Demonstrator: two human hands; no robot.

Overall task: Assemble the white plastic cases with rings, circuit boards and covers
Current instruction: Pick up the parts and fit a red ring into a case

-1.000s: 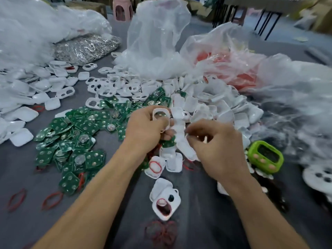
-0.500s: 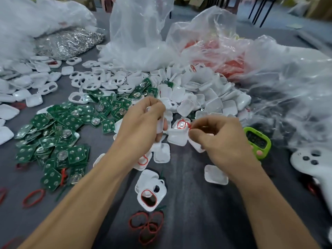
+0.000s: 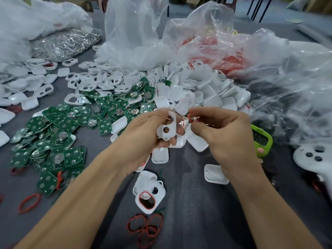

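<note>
My left hand [image 3: 143, 133] grips a white plastic case [image 3: 168, 129] with two openings, held upright above the table's middle. Right beside it, my right hand [image 3: 224, 135] pinches a thin red ring [image 3: 191, 118] close to the case's top edge. Green circuit boards [image 3: 59, 133] lie scattered to the left. A heap of white covers [image 3: 206, 94] sits just behind my hands. On the table below them rests another white case with a red ring fitted [image 3: 149, 196], and loose red rings [image 3: 145, 225] lie nearer to me.
Clear plastic bags [image 3: 269, 60] bulge at the back and right. A bag of silver metal parts [image 3: 66, 44] sits far left. A green timer [image 3: 261, 139] and a white controller [image 3: 316, 159] are on the right. More white frames [image 3: 93, 83] spread at the back left.
My left hand has turned the white case so its openings face me. My right hand now pinches a red ring beside it. The camera has tilted slightly.
</note>
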